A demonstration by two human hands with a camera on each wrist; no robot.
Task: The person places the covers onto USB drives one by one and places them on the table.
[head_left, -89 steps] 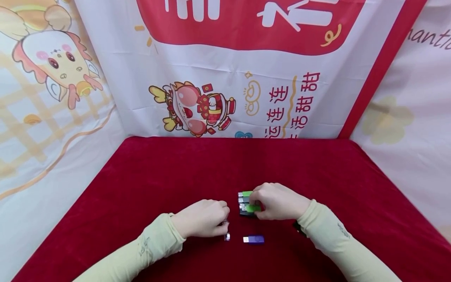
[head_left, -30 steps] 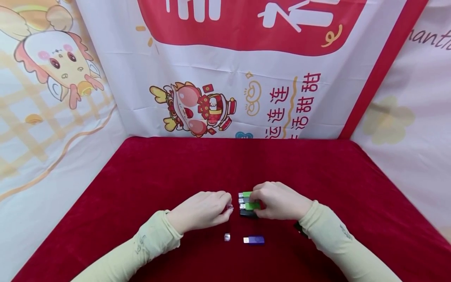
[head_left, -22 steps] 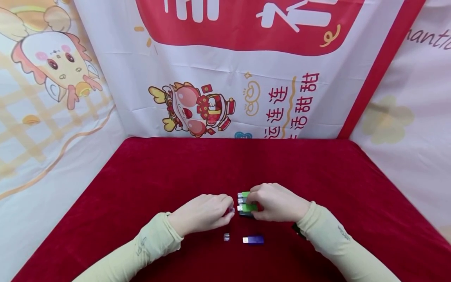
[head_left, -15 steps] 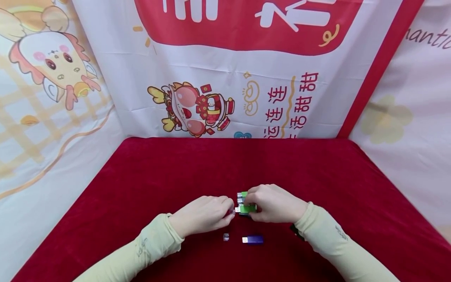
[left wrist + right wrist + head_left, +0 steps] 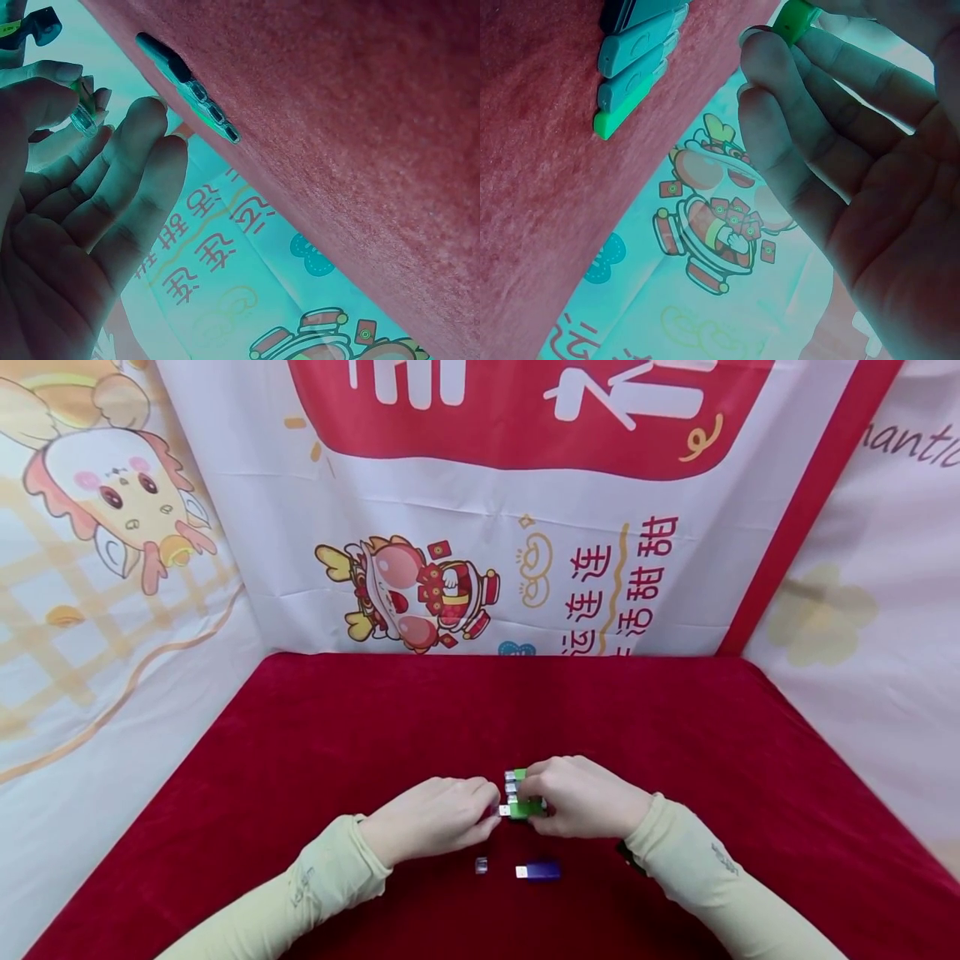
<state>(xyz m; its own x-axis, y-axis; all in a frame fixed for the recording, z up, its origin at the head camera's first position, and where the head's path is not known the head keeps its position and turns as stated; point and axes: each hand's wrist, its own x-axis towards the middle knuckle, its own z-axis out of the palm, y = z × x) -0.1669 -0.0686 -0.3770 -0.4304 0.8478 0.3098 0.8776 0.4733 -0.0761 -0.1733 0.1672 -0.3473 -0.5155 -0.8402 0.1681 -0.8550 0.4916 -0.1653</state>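
My right hand [image 5: 588,797] pinches a green USB stick [image 5: 523,810] by its body, the bare metal plug pointing left. In the right wrist view the green stick's end [image 5: 795,21] shows between thumb and fingertips. Facing it, my left hand [image 5: 435,814] pinches a small clear cap [image 5: 84,121] between thumb and fingertips, right at the plug. Partly behind the right hand lies a row of capped USB sticks: a green one [image 5: 622,112], two greyish ones [image 5: 637,52] and a dark one [image 5: 630,11].
Nearer the front edge, a purple USB stick [image 5: 542,870] lies uncapped, plug to the left. Just left of it sits a loose clear cap [image 5: 482,865]. Red velvet cloth [image 5: 390,718] covers the table; printed white curtains [image 5: 285,568] enclose its back and sides.
My left hand has come up and right from beside the loose cap, carrying another clear cap. My right hand has drawn the green stick left and slightly nearer, its plug meeting the left fingertips.
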